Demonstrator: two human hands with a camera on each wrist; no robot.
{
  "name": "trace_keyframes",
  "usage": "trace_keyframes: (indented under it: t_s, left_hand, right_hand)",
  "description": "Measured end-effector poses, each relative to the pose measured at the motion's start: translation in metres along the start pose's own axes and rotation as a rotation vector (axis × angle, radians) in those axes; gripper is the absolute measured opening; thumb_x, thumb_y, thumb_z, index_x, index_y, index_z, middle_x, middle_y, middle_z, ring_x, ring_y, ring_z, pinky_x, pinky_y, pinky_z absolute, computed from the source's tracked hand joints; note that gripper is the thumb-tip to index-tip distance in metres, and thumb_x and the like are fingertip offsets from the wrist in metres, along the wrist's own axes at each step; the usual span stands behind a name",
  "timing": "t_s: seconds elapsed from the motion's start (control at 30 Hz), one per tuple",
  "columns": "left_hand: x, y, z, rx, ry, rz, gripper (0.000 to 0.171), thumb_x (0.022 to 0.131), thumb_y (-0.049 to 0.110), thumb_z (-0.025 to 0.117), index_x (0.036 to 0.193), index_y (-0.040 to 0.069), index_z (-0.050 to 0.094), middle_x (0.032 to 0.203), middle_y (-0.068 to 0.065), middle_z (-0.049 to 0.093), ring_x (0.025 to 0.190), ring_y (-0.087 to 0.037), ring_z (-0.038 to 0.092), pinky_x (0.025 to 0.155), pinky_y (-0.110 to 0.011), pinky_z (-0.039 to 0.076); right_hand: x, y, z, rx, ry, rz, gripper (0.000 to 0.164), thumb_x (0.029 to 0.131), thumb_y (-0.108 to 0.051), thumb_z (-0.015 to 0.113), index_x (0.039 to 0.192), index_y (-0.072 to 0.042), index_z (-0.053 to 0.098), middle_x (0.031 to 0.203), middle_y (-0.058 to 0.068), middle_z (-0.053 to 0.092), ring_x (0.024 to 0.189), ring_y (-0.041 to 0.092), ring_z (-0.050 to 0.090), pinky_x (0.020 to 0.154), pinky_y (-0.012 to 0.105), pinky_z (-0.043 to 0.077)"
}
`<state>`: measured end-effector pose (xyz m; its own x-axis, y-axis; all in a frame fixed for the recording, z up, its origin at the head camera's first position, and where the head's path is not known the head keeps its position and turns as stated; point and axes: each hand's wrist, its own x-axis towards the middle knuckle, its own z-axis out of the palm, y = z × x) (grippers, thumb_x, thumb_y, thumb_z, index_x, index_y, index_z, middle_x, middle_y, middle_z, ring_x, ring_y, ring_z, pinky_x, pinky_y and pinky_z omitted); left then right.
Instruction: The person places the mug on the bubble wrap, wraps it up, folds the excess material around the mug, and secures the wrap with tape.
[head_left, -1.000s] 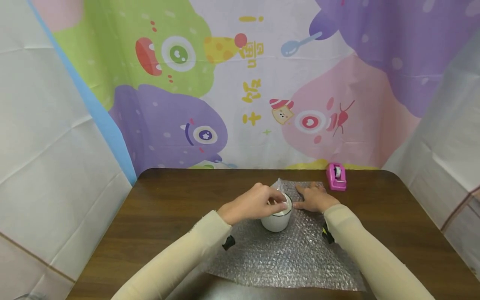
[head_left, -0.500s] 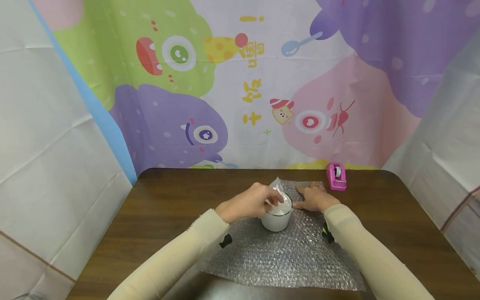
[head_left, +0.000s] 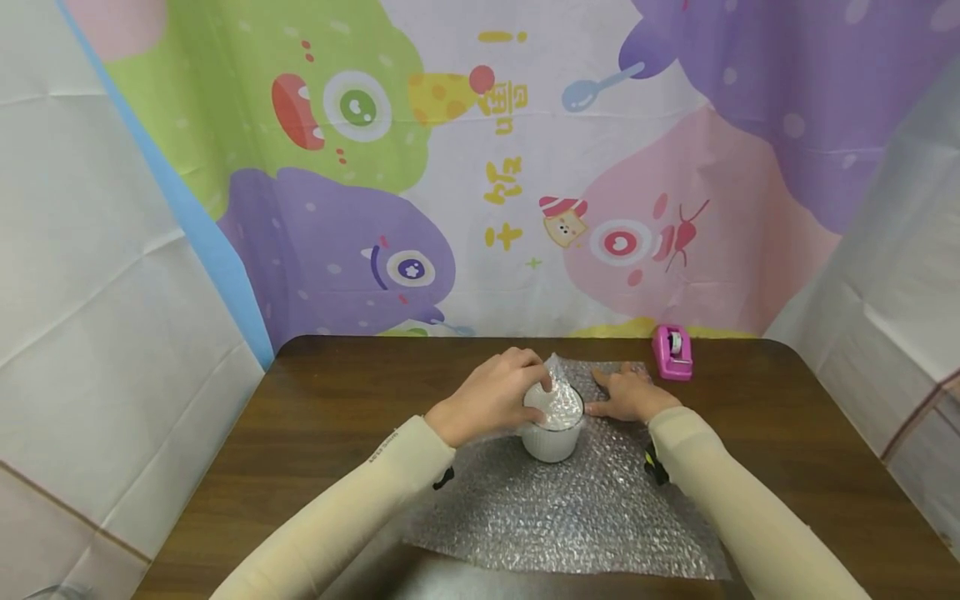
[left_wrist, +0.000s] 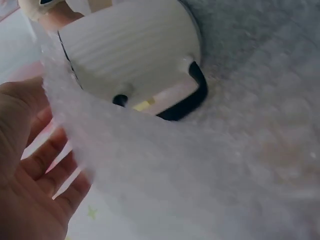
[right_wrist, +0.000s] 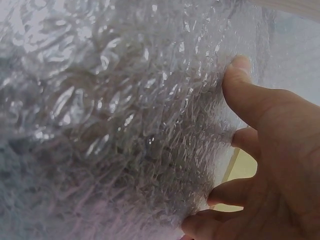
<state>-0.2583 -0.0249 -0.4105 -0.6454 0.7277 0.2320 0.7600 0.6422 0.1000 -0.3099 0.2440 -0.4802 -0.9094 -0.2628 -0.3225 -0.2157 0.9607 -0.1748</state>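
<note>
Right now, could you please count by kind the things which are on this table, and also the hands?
White mug: 1
Bubble-wrap sheet: 1
Pink tape dispenser: 1
Hands: 2, the left hand and the right hand
Total: 5

backdrop (head_left: 465, 283): yellow lettering (head_left: 502, 179) "干饭噜!", sideways | left sleeve (head_left: 352, 504): dark print (head_left: 384, 447), too small to read

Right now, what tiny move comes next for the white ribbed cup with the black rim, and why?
Maybe the left hand should gently press down the clear bubble-wrap flap: it lies over the white ribbed cup but rises to a peak behind, while the right hand rests on the same sheet alongside.
</note>
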Motion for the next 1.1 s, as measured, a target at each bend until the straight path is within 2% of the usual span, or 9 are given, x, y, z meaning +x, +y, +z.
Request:
trace_keyframes:
  t_s: [0.2,0.3,0.43,0.57,0.63,0.73,0.93,1.0,1.1]
  left_hand:
    - [-0.002,-0.003,0.0,-0.063,-0.062,-0.046,0.034,0.086,0.042,0.083,0.109,0.018,0.077,0.111,0.003,0.071,0.105,-0.015,0.066,0.09,-0.03,0.057]
    - [-0.002,-0.006,0.002,-0.102,-0.08,-0.033,0.032,0.088,0.04,0.081,0.11,0.017,0.078,0.111,0.003,0.075,0.103,-0.014,0.07,0.089,-0.029,0.058]
    - [-0.003,-0.011,0.0,-0.134,-0.09,0.045,0.022,0.093,0.017,0.077,0.115,0.013,0.078,0.113,-0.001,0.077,0.104,-0.014,0.072,0.09,-0.026,0.058]
    - [-0.006,-0.014,-0.005,-0.11,-0.128,0.078,0.042,0.088,-0.002,0.074,0.127,0.015,0.073,0.12,-0.002,0.074,0.111,-0.017,0.07,0.093,-0.029,0.058]
    - [-0.007,-0.016,-0.007,-0.071,-0.147,0.096,0.049,0.086,-0.001,0.077,0.13,0.018,0.072,0.125,-0.002,0.073,0.116,-0.017,0.068,0.096,-0.031,0.057]
    - [-0.007,-0.019,-0.007,0.038,-0.143,0.182,0.042,0.088,0.006,0.079,0.126,0.023,0.075,0.125,0.002,0.073,0.119,-0.017,0.066,0.1,-0.033,0.055]
    - [-0.004,-0.017,-0.004,0.367,-0.025,0.397,0.015,0.094,0.015,0.071,0.099,0.027,0.079,0.104,0.013,0.074,0.107,-0.009,0.066,0.091,-0.027,0.053]
    - [-0.004,-0.015,-0.002,0.404,0.003,0.437,0.016,0.096,0.012,0.07,0.093,0.026,0.077,0.099,0.013,0.072,0.099,-0.007,0.065,0.088,-0.024,0.053]
    - [-0.004,-0.012,-0.003,0.366,-0.006,0.435,0.019,0.095,0.007,0.071,0.097,0.024,0.078,0.102,0.011,0.073,0.098,-0.006,0.066,0.088,-0.02,0.054]
  right_hand:
    - [-0.001,0.001,0.001,0.014,0.005,-0.012,0.083,0.098,-0.052,0.064,0.159,-0.004,0.035,0.154,0.045,0.03,0.145,0.066,0.022,0.116,0.076,0.022]
    - [-0.001,0.001,0.001,0.017,0.005,-0.018,0.083,0.098,-0.052,0.064,0.159,-0.004,0.035,0.154,0.044,0.031,0.146,0.064,0.021,0.117,0.075,0.02]
    - [0.0,0.002,0.001,0.014,0.017,-0.027,0.083,0.097,-0.053,0.064,0.158,-0.004,0.037,0.154,0.043,0.033,0.146,0.065,0.021,0.117,0.076,0.019]
    - [0.001,0.001,-0.001,0.012,0.027,-0.027,0.082,0.098,-0.052,0.064,0.158,-0.004,0.037,0.154,0.044,0.032,0.146,0.065,0.02,0.118,0.076,0.019]
    - [0.001,0.001,-0.001,0.012,0.026,-0.023,0.082,0.098,-0.052,0.064,0.158,-0.004,0.037,0.154,0.045,0.031,0.145,0.065,0.02,0.117,0.076,0.019]
    - [0.0,0.002,-0.001,0.008,0.024,-0.023,0.082,0.098,-0.052,0.064,0.158,-0.003,0.037,0.153,0.046,0.03,0.145,0.066,0.021,0.117,0.076,0.019]
    - [0.0,0.002,0.0,-0.001,0.018,-0.024,0.083,0.097,-0.053,0.064,0.158,-0.003,0.036,0.153,0.045,0.031,0.145,0.066,0.022,0.117,0.076,0.02]
    - [0.0,0.002,0.0,-0.004,0.014,-0.022,0.084,0.097,-0.054,0.064,0.158,-0.003,0.036,0.154,0.045,0.03,0.144,0.066,0.022,0.116,0.077,0.021]
    - [0.001,0.002,0.0,-0.014,0.017,-0.026,0.083,0.098,-0.054,0.063,0.158,-0.003,0.036,0.154,0.045,0.031,0.144,0.066,0.023,0.116,0.077,0.021]
